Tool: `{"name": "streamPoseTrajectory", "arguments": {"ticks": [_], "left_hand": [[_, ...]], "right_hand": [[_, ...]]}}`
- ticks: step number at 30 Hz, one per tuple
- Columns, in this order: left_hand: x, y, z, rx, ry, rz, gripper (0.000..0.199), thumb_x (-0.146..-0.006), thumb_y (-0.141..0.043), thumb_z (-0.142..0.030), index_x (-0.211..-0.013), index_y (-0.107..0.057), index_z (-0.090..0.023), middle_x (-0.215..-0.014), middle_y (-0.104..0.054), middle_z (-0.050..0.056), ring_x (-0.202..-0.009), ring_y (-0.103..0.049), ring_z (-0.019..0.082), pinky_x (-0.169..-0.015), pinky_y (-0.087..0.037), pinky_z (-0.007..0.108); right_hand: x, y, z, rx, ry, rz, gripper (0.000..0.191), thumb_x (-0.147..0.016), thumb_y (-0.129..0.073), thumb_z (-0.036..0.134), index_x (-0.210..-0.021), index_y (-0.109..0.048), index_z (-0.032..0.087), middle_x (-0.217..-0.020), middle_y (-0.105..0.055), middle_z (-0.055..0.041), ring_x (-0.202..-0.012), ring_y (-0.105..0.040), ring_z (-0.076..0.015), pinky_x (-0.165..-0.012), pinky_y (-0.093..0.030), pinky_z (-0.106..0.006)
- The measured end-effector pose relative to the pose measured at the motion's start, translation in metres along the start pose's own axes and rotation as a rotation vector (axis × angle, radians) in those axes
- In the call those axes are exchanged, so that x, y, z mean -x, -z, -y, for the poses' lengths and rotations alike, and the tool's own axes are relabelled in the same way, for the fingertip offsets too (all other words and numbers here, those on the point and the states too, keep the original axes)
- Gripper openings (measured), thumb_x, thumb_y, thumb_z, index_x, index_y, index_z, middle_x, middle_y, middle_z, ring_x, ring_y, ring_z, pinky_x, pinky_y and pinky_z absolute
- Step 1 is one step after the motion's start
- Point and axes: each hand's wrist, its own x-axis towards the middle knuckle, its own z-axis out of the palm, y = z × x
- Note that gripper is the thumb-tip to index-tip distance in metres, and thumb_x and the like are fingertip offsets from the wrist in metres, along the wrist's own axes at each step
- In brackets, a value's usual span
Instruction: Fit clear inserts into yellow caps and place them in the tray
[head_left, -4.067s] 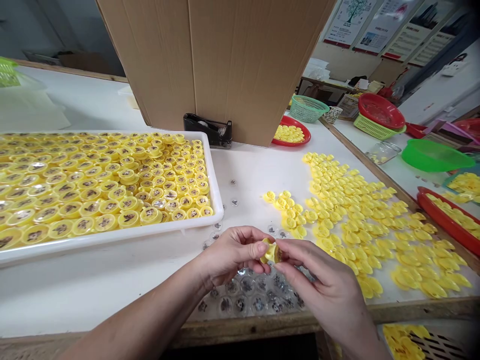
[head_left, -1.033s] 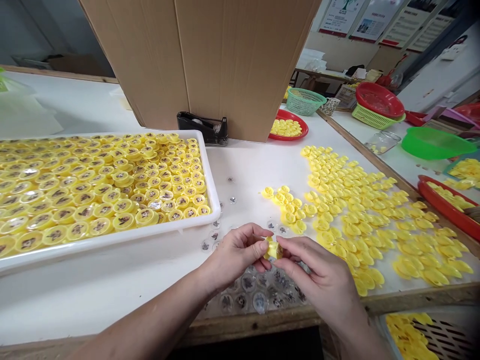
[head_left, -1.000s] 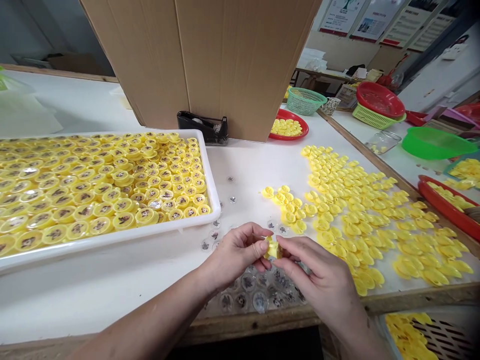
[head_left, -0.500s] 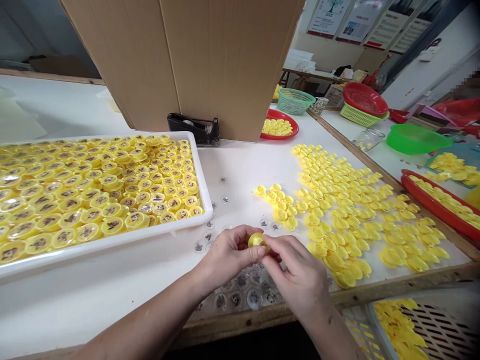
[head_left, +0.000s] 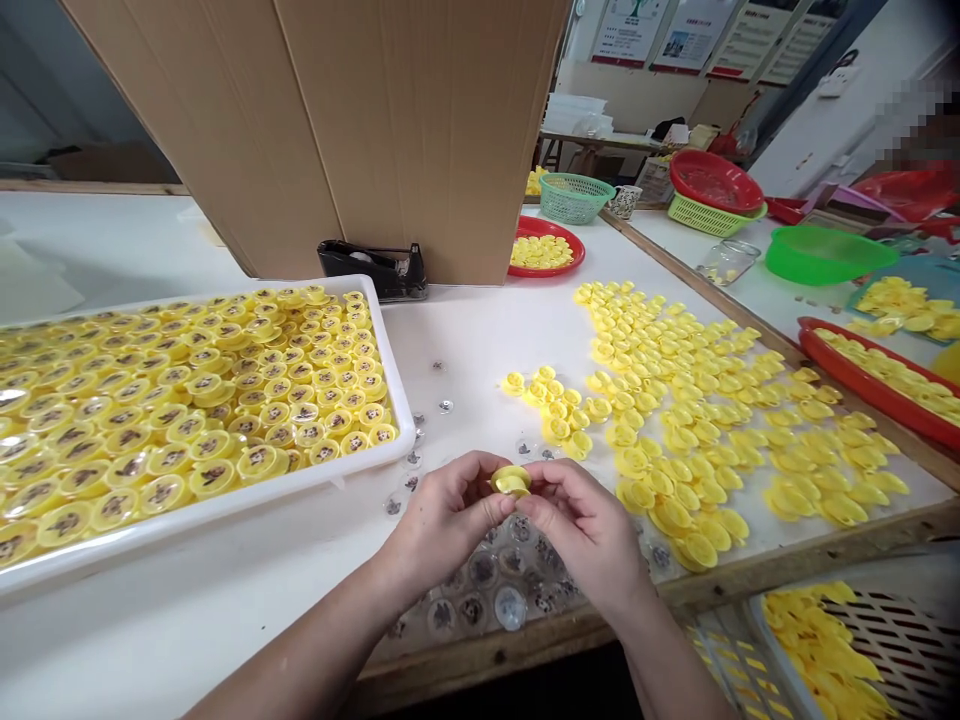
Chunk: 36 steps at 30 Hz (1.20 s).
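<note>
Between both hands, near the table's front edge, is a small round yellow piece (head_left: 511, 481). My left hand (head_left: 448, 505) pinches it from the left with thumb and fingers. On its right side, the thumb and fingers of my right hand (head_left: 589, 520) grip the same piece. Clear discs with dark pictures (head_left: 484, 570) lie on the table under and around the hands. To the right spread many loose yellow pieces (head_left: 682, 435). A white tray (head_left: 401, 400) on the left holds rows of yellow pieces with pictures on top.
A large cardboard sheet (head_left: 405, 120) stands behind a black tape dispenser (head_left: 375, 268). Farther back are a red plate (head_left: 574, 250) of yellow pieces and a green basket (head_left: 574, 198). A wooden strip and a red tray (head_left: 885, 400) lie right. A crate with yellow parts is below right.
The fingers of my right hand have shifted around the yellow piece, which is now tilted differently between both hands. The view has turned slightly.
</note>
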Motion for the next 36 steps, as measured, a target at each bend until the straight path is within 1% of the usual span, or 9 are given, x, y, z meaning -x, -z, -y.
{"name": "streamPoseTrajectory", "arguments": {"ticks": [2, 4, 8, 10, 13, 17, 22, 27, 36], "left_hand": [[-0.001, -0.001, 0.0, 0.098, 0.027, 0.015, 0.034, -0.079, -0.064, -0.043, -0.095, -0.057, -0.014, -0.077, -0.06, 0.002, -0.066, -0.053, 0.012, -0.06, -0.042, 0.024], [-0.003, -0.002, -0.001, 0.208, 0.058, 0.013, 0.036, -0.077, -0.066, -0.043, -0.097, -0.056, -0.014, -0.074, -0.059, 0.001, -0.062, -0.052, 0.01, -0.058, -0.042, 0.023], [-0.003, -0.003, -0.001, 0.303, 0.083, -0.013, 0.047, -0.072, -0.073, -0.039, -0.111, -0.058, -0.017, -0.068, -0.058, -0.002, -0.059, -0.052, 0.009, -0.06, -0.044, 0.024], [-0.003, -0.003, 0.001, 0.314, 0.09, 0.004, 0.045, -0.074, -0.071, -0.039, -0.112, -0.061, -0.017, -0.072, -0.062, 0.0, -0.061, -0.054, 0.01, -0.064, -0.046, 0.025], [-0.003, -0.003, 0.005, 0.388, 0.096, 0.027, 0.04, -0.08, -0.065, -0.041, -0.112, -0.062, -0.018, -0.087, -0.067, 0.005, -0.069, -0.059, 0.012, -0.068, -0.048, 0.028], [-0.003, -0.003, 0.01, 0.473, 0.084, 0.053, 0.034, -0.081, -0.065, -0.036, -0.109, -0.061, -0.016, -0.089, -0.067, 0.006, -0.072, -0.061, 0.013, -0.063, -0.048, 0.024], [-0.002, -0.002, 0.004, 0.45, 0.056, 0.057, 0.036, -0.079, -0.068, -0.034, -0.11, -0.062, -0.016, -0.086, -0.067, 0.005, -0.069, -0.059, 0.011, -0.066, -0.048, 0.024], [0.0, -0.003, -0.002, 0.369, 0.052, 0.011, 0.036, -0.077, -0.069, -0.034, -0.108, -0.064, -0.018, -0.081, -0.067, 0.002, -0.063, -0.057, 0.009, -0.066, -0.048, 0.025], [0.002, -0.005, 0.0, 0.327, 0.081, -0.004, 0.039, -0.077, -0.068, -0.038, -0.111, -0.065, -0.018, -0.074, -0.067, 0.001, -0.061, -0.059, 0.009, -0.066, -0.05, 0.024]], "right_hand": [[0.001, -0.001, 0.001, -0.004, 0.013, -0.026, 0.029, -0.083, -0.064, 0.026, -0.11, -0.056, 0.023, -0.093, -0.063, -0.004, -0.073, -0.064, -0.0149, -0.067, -0.056, -0.029], [0.002, -0.002, 0.004, 0.068, 0.096, -0.072, 0.034, -0.081, -0.065, 0.023, -0.113, -0.054, 0.024, -0.098, -0.059, -0.0044, -0.069, -0.062, -0.0131, -0.064, -0.056, -0.029], [0.001, -0.004, 0.014, 0.331, 0.276, -0.128, 0.021, -0.081, -0.064, 0.018, -0.101, -0.062, 0.024, -0.091, -0.056, -0.0035, -0.067, -0.06, -0.0131, -0.061, -0.055, -0.028], [0.002, -0.004, 0.017, 0.405, 0.301, -0.141, 0.02, -0.081, -0.063, 0.016, -0.1, -0.064, 0.022, -0.087, -0.057, -0.0039, -0.07, -0.061, -0.0149, -0.063, -0.055, -0.029], [0.003, -0.003, 0.019, 0.444, 0.296, -0.135, 0.024, -0.081, -0.062, 0.013, -0.104, -0.064, 0.021, -0.088, -0.06, -0.0049, -0.075, -0.063, -0.016, -0.066, -0.055, -0.028], [0.006, 0.001, 0.02, 0.393, 0.287, -0.126, 0.027, -0.082, -0.062, 0.014, -0.108, -0.064, 0.021, -0.09, -0.063, -0.0052, -0.072, -0.063, -0.0143, -0.064, -0.055, -0.026], [0.005, 0.007, 0.021, 0.304, 0.297, -0.104, 0.029, -0.083, -0.06, 0.014, -0.111, -0.063, 0.021, -0.092, -0.066, -0.0052, -0.072, -0.064, -0.0149, -0.065, -0.056, -0.027], [0.005, 0.01, 0.022, 0.293, 0.326, -0.055, 0.033, -0.082, -0.059, 0.011, -0.113, -0.062, 0.023, -0.1, -0.067, -0.0058, -0.079, -0.065, -0.0158, -0.069, -0.057, -0.027], [0.007, 0.007, 0.025, 0.504, 0.387, -0.103, 0.026, -0.083, -0.061, 0.012, -0.107, -0.063, 0.021, -0.092, -0.069, -0.0058, -0.079, -0.067, -0.0168, -0.071, -0.057, -0.027]]}}
